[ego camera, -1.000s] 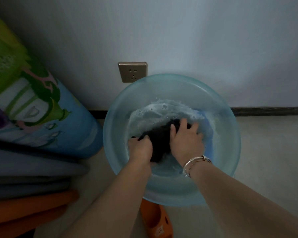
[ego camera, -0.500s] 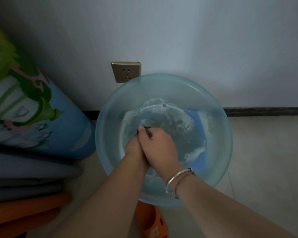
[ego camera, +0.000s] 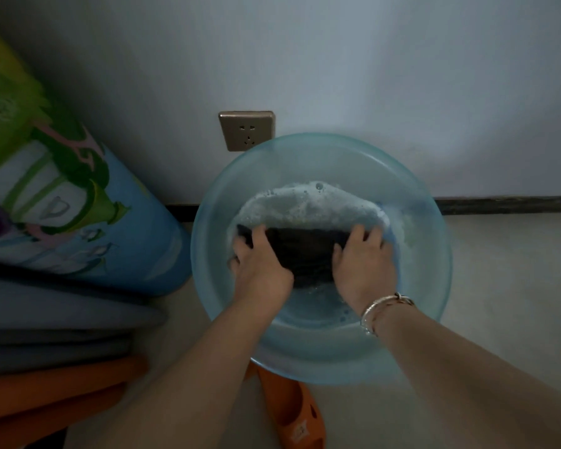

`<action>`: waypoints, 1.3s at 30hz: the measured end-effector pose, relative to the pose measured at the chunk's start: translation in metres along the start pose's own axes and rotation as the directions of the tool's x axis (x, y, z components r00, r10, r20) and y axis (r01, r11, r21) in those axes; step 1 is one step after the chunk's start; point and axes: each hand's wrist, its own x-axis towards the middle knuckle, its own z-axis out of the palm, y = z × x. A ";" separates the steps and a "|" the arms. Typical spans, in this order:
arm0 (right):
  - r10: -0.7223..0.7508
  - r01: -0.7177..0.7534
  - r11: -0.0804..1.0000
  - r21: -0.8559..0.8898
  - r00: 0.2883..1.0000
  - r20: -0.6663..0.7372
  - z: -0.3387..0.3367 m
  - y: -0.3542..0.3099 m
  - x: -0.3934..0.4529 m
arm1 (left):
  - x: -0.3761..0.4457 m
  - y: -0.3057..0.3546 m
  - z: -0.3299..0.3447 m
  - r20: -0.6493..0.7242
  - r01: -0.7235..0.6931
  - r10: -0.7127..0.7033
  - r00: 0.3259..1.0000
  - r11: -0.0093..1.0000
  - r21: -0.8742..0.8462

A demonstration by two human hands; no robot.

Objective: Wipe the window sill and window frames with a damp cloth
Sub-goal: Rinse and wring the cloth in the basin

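Two hands are working in a translucent blue basin [ego camera: 434, 286] sitting on the floor [ego camera: 499, 270] against the wall [ego camera: 337, 59]. Left hand [ego camera: 259, 270] is gripping the left end of a dark cloth [ego camera: 305, 251], fingers [ego camera: 256, 236] curled over its top edge. Right hand [ego camera: 363, 267] is gripping the right end, fingers curled over the edge too, bracelet [ego camera: 382, 307] sitting on the wrist. Cloth is lying stretched between both hands, spread in the sudsy water [ego camera: 305, 202] inside the basin. Foam is gathering along the far side of the water. Wall socket [ego camera: 246, 131] is showing just behind the basin rim. Rolled cartoon-print mat [ego camera: 78, 205] is leaning at left above stacked grey and orange mats [ego camera: 46, 351]. Orange slipper [ego camera: 292, 416] is poking out from under the near rim.
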 end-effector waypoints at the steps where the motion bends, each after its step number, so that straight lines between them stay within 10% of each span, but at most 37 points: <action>1: -0.014 0.010 0.999 0.040 0.996 0.086 0.001 0.003 0.001 | -0.003 -0.001 0.002 0.024 -0.023 0.019 1.000 0.990 0.137; 6: -0.127 -0.169 0.788 0.592 0.896 0.425 -0.016 0.002 0.005 | -0.007 -0.001 0.015 0.080 -0.335 0.344 0.936 0.794 0.507; 12: -0.152 -0.304 0.169 0.938 0.932 0.330 -0.064 0.005 -0.009 | 0.009 0.002 0.023 0.088 -0.456 0.472 0.877 0.876 -0.154; 15: -0.043 -0.321 -0.094 0.942 0.947 0.318 -0.071 0.018 -0.007 | 0.004 0.003 0.018 0.052 -0.462 0.477 0.877 0.869 -0.175; 22: 0.177 -0.372 0.071 0.926 0.918 0.355 -0.046 0.027 -0.006 | -0.017 0.019 0.003 -0.065 -0.380 0.391 0.918 0.824 -0.420; 32: 0.175 -0.675 0.292 0.678 0.734 0.656 -0.024 0.006 -0.024 | -0.049 0.034 -0.014 -0.103 -0.630 0.628 0.772 0.733 -0.257; 35: 0.091 -0.752 0.173 0.637 0.656 0.750 -0.035 0.003 -0.036 | -0.053 0.032 -0.018 -0.098 -0.616 0.617 0.781 0.733 -0.289; 39: -0.281 -0.817 -0.308 0.487 0.568 0.774 -0.052 0.011 -0.038 | -0.062 0.026 -0.021 -0.083 -0.590 0.609 0.789 0.715 -0.375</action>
